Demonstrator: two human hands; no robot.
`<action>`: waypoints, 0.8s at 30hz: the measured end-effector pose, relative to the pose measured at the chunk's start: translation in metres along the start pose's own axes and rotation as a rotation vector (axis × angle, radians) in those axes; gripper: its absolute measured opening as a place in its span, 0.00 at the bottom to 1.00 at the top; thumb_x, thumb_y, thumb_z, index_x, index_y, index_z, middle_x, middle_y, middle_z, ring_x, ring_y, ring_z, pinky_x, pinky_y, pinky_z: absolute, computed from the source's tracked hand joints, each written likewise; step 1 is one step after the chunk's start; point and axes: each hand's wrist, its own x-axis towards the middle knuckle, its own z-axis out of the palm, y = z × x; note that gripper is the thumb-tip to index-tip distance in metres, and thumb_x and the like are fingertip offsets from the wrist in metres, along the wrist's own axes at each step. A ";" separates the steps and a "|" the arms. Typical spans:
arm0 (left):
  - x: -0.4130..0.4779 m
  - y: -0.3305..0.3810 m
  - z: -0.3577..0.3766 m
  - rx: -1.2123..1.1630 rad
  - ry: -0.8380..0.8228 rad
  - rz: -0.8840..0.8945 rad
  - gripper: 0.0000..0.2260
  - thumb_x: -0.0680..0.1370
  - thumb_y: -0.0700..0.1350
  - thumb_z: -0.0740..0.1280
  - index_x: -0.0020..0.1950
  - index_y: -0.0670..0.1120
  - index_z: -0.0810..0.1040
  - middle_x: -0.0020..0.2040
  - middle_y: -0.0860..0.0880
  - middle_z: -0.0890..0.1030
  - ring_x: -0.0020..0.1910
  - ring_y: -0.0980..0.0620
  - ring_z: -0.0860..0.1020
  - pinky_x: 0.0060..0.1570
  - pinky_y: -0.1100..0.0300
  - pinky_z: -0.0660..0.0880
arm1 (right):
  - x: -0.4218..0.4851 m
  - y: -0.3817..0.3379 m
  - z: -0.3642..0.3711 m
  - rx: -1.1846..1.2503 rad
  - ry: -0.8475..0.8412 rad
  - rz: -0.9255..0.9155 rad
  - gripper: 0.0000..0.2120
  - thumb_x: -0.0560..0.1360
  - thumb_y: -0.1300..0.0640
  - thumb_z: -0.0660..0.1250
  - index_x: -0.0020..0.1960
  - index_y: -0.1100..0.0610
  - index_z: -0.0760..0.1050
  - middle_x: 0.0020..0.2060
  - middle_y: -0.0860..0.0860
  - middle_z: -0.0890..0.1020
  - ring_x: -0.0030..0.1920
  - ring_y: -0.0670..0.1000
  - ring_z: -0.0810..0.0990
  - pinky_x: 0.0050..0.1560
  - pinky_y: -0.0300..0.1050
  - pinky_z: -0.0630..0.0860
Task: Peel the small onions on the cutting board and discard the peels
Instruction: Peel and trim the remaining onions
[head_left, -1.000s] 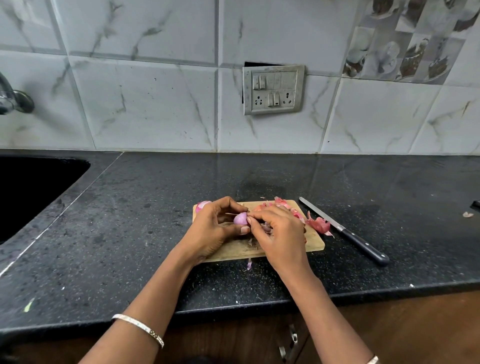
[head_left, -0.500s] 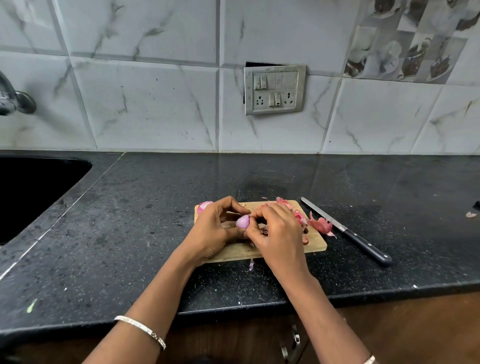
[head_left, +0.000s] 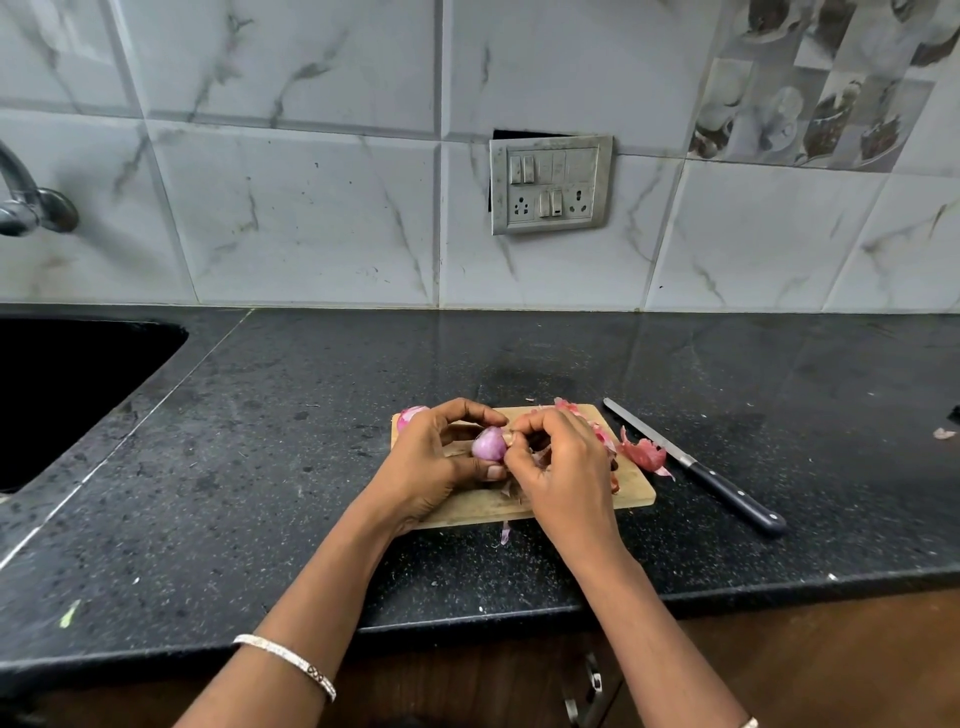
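A small pale purple onion (head_left: 488, 445) is held over the wooden cutting board (head_left: 631, 488) between the thumb and fingers of my left hand (head_left: 434, 460). My right hand (head_left: 563, 467) pinches at the onion's top right, its fingertips touching the skin there. Another small onion (head_left: 410, 415) lies at the board's far left corner, half hidden behind my left hand. Pink peels (head_left: 644, 453) are heaped along the board's right side and spill onto the counter. One peel scrap (head_left: 505, 534) lies just in front of the board.
A knife (head_left: 696, 467) with a dark handle lies on the black counter right of the board. The sink (head_left: 62, 395) opens at the left under a tap (head_left: 26, 202). A switch panel (head_left: 550, 184) is on the tiled wall. A small scrap (head_left: 943, 433) lies far right.
Both hands have lifted slightly and turned the onion, so more of its smooth purple side shows. My right fingertips have shifted to the onion's top.
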 end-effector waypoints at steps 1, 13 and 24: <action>0.000 0.000 0.000 -0.005 0.006 -0.007 0.21 0.66 0.29 0.79 0.57 0.40 0.81 0.52 0.45 0.86 0.53 0.52 0.84 0.50 0.63 0.79 | 0.000 0.000 0.000 0.006 -0.003 0.001 0.11 0.73 0.48 0.62 0.45 0.54 0.78 0.42 0.46 0.80 0.45 0.48 0.77 0.45 0.47 0.75; 0.000 -0.003 0.001 -0.116 0.047 -0.064 0.21 0.66 0.28 0.78 0.55 0.38 0.77 0.52 0.44 0.83 0.47 0.54 0.84 0.48 0.57 0.82 | 0.001 -0.001 -0.003 -0.025 0.032 0.120 0.01 0.71 0.58 0.71 0.42 0.54 0.79 0.39 0.45 0.81 0.42 0.47 0.79 0.45 0.49 0.78; -0.001 -0.006 -0.001 -0.177 0.023 -0.072 0.22 0.67 0.26 0.77 0.53 0.41 0.74 0.55 0.41 0.83 0.50 0.50 0.83 0.48 0.57 0.81 | -0.001 -0.009 -0.013 0.006 0.160 0.135 0.06 0.71 0.63 0.71 0.44 0.54 0.76 0.39 0.44 0.79 0.42 0.40 0.76 0.47 0.35 0.73</action>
